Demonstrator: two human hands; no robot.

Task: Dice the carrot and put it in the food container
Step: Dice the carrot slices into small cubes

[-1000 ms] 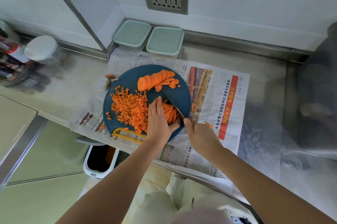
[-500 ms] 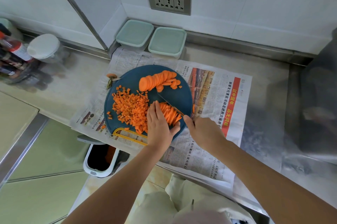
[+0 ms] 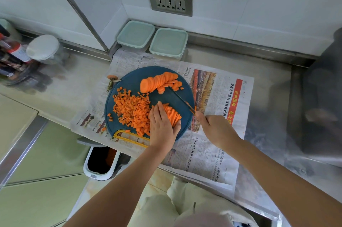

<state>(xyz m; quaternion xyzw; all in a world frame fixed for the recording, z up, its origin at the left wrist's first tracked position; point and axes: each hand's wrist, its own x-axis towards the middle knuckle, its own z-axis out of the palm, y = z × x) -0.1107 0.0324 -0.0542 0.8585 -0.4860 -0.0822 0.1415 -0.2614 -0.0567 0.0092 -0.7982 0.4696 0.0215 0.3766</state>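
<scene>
A round blue cutting board (image 3: 129, 80) lies on newspaper. A heap of diced carrot (image 3: 132, 109) covers its left half. A row of round carrot slices (image 3: 159, 82) sits at the board's far side. My left hand (image 3: 162, 126) lies flat beside a bunch of carrot strips (image 3: 173, 114), its thumb against their near end. My right hand (image 3: 215, 127) grips the handle of a knife (image 3: 182, 100); the blade points away to the upper left, right of the strips. Two lidded pale green food containers (image 3: 136, 35) (image 3: 168, 42) stand against the back wall.
Newspaper (image 3: 212, 143) covers the steel counter. A carrot top (image 3: 112, 79) lies left of the board. Bottles and a white-lidded jar (image 3: 43, 47) stand at the left. A small open bin (image 3: 100, 162) hangs below the counter edge. A dark sink (image 3: 322, 97) is at the right.
The knife has moved right, away from the carrot strips, with its blade now pointing toward the round slices. My left hand stays by the strips.
</scene>
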